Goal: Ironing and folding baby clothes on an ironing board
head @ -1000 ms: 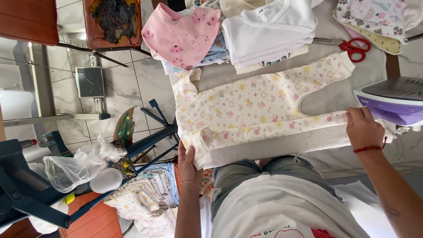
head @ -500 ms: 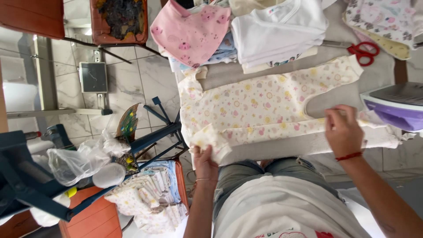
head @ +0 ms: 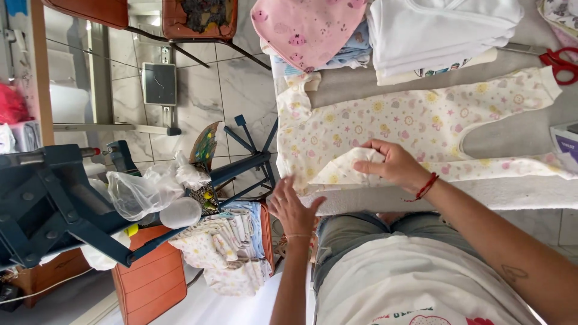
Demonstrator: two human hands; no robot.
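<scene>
The worktop (head: 518, 135) carried one patterned sleepsuit (head: 433, 120), spread flat across its middle. At its 12 o'clock sat one white folded garment (head: 439, 30) and one pink one (head: 307, 27). By my reading, you were mid-fold. Your right hand (head: 397, 165) had its grip pinched on the sleepsuit's turned-over flap at the garment's 7 o'clock. Your left hand (head: 292, 207) was spread wide and held nothing, just off the worktop edge. The next move called for pressing that flap flat. One pair of red scissors (head: 557, 60) lay at 2 o'clock.
</scene>
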